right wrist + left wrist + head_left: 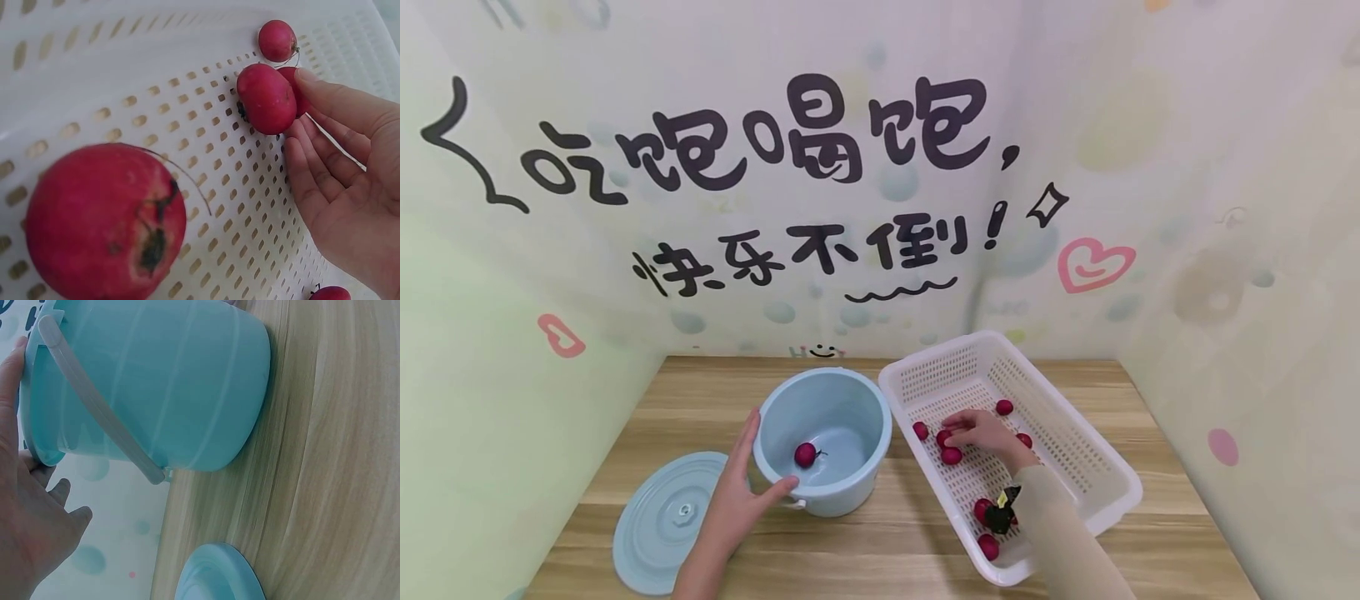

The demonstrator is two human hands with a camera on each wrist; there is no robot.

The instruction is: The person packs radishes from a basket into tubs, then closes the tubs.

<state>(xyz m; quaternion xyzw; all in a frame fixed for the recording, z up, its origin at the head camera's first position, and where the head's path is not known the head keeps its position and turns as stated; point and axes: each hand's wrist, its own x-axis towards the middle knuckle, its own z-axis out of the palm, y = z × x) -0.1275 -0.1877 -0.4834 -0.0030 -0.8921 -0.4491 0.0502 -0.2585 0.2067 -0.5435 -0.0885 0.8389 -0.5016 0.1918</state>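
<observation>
Left of the basket (940, 379), left hand (737, 496) rests on bucket (842, 498) rim, fingers spread; loose hold could let it tip. In the basket, right hand (987, 432) seemingly pinches 1 half-hidden radish (300, 100); crowding neighbour radish (267, 100) might knock it loose.

I stood by a booth-like nook, home or eatery unclear; pale patterned walls (1150, 83) hemmed a wood-grain table (887, 550); black lettering (827, 158) praised eating and drinking.

My head cam's bright, soft even light, faint shine inside the bucket (853, 425); both wrist cams look dimmer, kinda hazy.
</observation>
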